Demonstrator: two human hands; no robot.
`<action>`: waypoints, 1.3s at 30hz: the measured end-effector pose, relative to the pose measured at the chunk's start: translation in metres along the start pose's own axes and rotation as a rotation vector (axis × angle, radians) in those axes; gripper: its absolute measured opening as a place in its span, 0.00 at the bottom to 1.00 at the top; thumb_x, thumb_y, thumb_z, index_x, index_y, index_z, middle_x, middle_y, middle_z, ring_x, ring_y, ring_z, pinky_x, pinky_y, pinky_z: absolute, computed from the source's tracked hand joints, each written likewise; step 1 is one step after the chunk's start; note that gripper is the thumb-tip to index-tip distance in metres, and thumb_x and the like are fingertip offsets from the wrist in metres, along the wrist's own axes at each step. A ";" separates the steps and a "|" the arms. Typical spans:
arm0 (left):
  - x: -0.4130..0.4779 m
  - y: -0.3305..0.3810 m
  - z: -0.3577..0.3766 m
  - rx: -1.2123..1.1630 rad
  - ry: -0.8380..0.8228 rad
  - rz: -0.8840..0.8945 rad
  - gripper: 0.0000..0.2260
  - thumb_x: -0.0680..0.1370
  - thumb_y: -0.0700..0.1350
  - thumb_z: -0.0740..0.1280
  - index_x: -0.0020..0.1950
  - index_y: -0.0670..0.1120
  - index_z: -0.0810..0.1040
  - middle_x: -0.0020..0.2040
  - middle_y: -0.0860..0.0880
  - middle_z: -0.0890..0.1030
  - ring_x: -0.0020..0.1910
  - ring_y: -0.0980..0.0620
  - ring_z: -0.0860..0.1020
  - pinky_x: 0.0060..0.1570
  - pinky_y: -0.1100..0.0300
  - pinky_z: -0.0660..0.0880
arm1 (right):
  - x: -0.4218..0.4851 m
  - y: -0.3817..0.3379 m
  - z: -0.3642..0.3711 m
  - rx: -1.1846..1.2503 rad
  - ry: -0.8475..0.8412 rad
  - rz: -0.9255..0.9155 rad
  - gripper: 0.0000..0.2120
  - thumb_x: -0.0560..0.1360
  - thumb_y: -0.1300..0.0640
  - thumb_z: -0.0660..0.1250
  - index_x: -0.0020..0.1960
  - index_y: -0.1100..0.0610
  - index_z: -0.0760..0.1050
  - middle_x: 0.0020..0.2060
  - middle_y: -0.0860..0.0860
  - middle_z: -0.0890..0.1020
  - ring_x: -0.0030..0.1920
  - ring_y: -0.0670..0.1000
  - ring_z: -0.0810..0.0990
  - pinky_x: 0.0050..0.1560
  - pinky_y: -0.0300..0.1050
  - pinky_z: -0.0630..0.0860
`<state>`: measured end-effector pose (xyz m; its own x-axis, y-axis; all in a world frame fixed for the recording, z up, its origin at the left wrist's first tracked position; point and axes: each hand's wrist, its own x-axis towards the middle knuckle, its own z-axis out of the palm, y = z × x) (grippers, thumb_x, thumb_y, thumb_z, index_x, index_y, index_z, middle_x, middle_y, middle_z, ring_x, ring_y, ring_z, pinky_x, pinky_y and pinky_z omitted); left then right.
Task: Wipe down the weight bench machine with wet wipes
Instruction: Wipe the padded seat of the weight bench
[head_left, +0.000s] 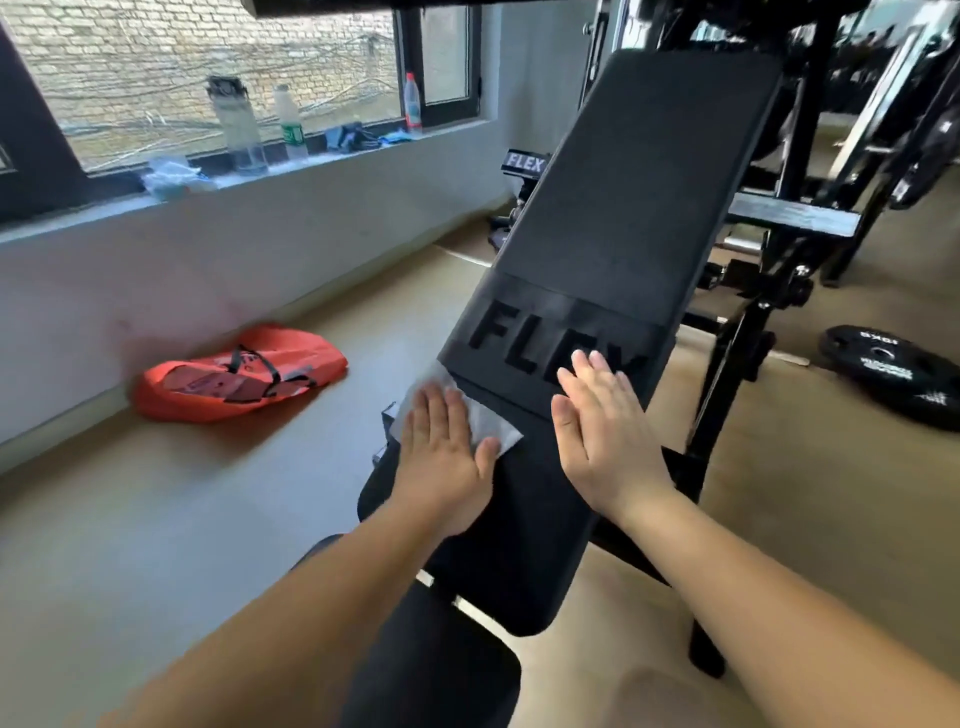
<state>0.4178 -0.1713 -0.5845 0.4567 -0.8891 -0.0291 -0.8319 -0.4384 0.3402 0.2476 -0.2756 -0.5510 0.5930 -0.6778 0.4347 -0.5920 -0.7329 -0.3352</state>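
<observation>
At left edge of bench backrest (613, 218), just below logo band: left hand (441, 457) flat, fingers straight, pressing wet wipe (493, 428). Wipe thin, limp, likely slick on vinyl; best driven by palm pressure. Right hand (602, 415) flat, empty, near right edge, contact unclear.

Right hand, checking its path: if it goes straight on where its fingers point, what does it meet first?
Likely the FLEX lettering on the backrest pad; the right hand may hover above it, depth unclear.
</observation>
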 end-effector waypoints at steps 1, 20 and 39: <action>-0.015 0.011 0.012 0.009 0.022 0.069 0.33 0.84 0.62 0.40 0.79 0.47 0.26 0.78 0.46 0.23 0.76 0.48 0.22 0.79 0.48 0.30 | -0.001 0.000 0.010 -0.074 0.016 -0.025 0.33 0.85 0.42 0.43 0.78 0.59 0.68 0.81 0.55 0.64 0.83 0.52 0.54 0.83 0.53 0.45; 0.017 -0.059 -0.012 0.006 -0.064 0.113 0.37 0.82 0.68 0.45 0.81 0.54 0.28 0.80 0.47 0.25 0.77 0.51 0.24 0.80 0.48 0.36 | -0.006 0.006 0.043 -0.245 0.274 -0.119 0.25 0.84 0.51 0.53 0.75 0.59 0.74 0.77 0.56 0.70 0.80 0.57 0.64 0.81 0.60 0.55; -0.037 -0.033 0.009 0.224 -0.098 0.702 0.33 0.85 0.65 0.45 0.83 0.54 0.34 0.83 0.54 0.33 0.81 0.56 0.33 0.81 0.49 0.40 | -0.008 0.004 0.044 -0.243 0.307 -0.120 0.24 0.85 0.51 0.51 0.75 0.59 0.74 0.77 0.56 0.70 0.79 0.57 0.65 0.80 0.61 0.57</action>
<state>0.4258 -0.1249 -0.6028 -0.2276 -0.9730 0.0371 -0.9668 0.2304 0.1102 0.2645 -0.2758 -0.5925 0.4970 -0.5124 0.7003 -0.6619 -0.7457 -0.0759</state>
